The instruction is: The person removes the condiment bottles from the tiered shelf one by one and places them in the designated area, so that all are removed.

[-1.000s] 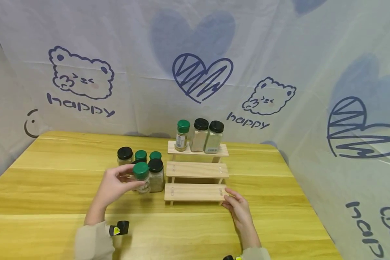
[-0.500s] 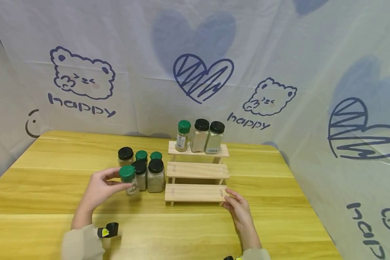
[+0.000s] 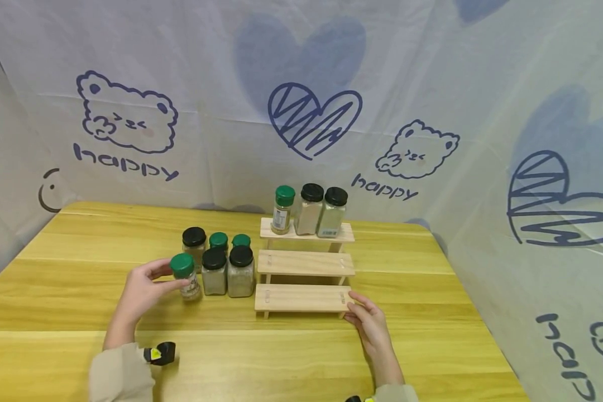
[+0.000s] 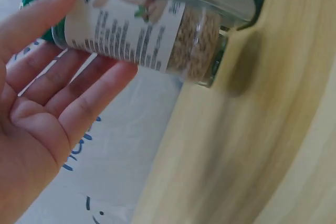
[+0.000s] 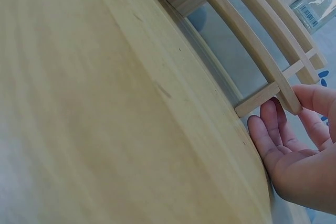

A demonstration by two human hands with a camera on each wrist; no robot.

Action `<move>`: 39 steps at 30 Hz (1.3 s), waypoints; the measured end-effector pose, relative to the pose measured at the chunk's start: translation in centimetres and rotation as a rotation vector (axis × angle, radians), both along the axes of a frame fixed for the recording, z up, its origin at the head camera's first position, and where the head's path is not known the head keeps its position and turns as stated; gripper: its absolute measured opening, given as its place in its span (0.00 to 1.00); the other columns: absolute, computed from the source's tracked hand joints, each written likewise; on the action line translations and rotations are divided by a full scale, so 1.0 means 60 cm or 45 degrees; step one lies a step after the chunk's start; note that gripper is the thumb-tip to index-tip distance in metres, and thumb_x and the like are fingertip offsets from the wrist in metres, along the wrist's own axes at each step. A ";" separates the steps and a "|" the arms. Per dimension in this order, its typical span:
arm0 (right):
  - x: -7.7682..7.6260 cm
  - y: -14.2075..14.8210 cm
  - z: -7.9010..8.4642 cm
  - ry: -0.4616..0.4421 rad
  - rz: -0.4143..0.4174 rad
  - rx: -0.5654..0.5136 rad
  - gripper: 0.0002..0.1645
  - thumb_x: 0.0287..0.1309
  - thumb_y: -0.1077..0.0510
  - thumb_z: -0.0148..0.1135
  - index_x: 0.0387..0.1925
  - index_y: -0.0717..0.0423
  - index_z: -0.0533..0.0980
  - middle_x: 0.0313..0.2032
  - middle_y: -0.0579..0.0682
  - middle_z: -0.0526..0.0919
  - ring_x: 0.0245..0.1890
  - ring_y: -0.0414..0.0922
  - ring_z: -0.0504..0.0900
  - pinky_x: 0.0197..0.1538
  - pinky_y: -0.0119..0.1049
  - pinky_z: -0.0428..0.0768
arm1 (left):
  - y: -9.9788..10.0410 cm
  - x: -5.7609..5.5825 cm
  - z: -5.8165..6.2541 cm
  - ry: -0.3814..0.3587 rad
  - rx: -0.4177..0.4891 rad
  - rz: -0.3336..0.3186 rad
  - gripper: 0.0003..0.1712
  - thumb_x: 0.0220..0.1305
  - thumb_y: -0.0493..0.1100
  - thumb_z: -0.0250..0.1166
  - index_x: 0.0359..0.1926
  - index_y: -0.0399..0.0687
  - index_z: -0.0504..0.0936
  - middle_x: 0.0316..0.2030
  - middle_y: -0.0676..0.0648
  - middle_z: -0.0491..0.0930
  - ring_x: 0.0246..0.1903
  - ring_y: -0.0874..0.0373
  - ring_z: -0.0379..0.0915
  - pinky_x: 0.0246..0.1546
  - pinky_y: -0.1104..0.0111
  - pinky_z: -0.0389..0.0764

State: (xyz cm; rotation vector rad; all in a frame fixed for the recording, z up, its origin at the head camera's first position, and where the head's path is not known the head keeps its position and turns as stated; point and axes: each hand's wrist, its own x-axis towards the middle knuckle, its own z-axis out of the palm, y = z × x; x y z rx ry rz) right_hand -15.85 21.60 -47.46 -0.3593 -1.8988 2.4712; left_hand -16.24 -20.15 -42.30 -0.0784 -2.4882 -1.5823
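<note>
Green-capped spice jar point(image 3: 192, 287), pinched in the left hand point(image 3: 143, 287), is at nine o'clock of the wooden rack point(image 3: 304, 262); best kept upright, clear of the black-capped jar point(image 3: 214, 279) at its three o'clock, with the right hand's point(image 3: 371, 324) pinch steadying the lowest tier point(image 3: 301, 297).

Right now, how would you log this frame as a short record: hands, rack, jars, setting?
Left hand: holds a labelled green-lidded jar between thumb and fingers
Right hand: holds the right end of the rack's bottom tier
Rack: wooden, three tiers
Top tier: one green-lidded jar, two black-lidded jars
Left of rack: three black-lidded jars, two green-lidded jars
Surface: wood-grain table
Backdrop: hearts, bear faces, "happy"
</note>
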 end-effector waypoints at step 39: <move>0.001 0.001 0.002 -0.013 0.000 0.011 0.18 0.55 0.70 0.54 0.50 0.69 0.71 0.36 0.52 0.73 0.28 0.41 0.77 0.39 0.34 0.79 | 0.005 -0.039 -0.031 -0.043 0.047 0.048 0.36 0.47 0.44 0.70 0.54 0.29 0.69 0.46 0.32 0.74 0.46 0.45 0.71 0.48 0.58 0.72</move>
